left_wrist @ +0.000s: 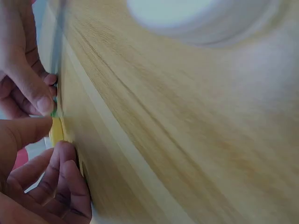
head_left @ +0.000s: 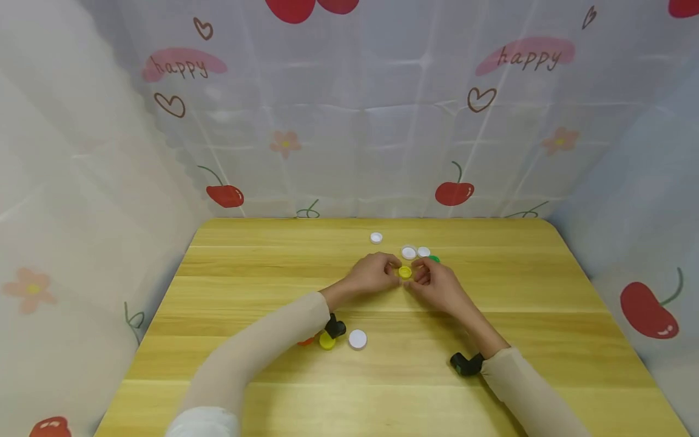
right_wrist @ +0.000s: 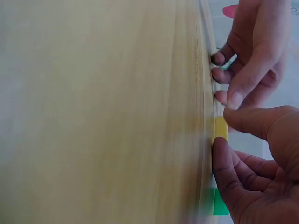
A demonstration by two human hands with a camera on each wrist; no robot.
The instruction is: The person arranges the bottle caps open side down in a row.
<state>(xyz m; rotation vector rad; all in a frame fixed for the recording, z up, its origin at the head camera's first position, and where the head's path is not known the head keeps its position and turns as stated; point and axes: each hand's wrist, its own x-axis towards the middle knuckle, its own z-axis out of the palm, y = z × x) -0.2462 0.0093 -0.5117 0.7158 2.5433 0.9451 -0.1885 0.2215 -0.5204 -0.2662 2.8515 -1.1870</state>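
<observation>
On the wooden table [head_left: 246, 291], before a cherry-print curtain [head_left: 349, 121], we pinch a yellow cap [head_left: 405, 272] between both sets of fingertips: our left hand [head_left: 371, 276] and right hand [head_left: 437, 285] curl round it. White caps [head_left: 415, 252] lie just beyond our fingers.

Soft, even light fills the head view, leaving only faint shadows under the arms on the table [head_left: 491, 291], whose edges bow with wide-angle distortion. Both wrist views are blurred, the wood grain smeared and a nearby white cap [left_wrist: 205, 18] wholly out of focus.
</observation>
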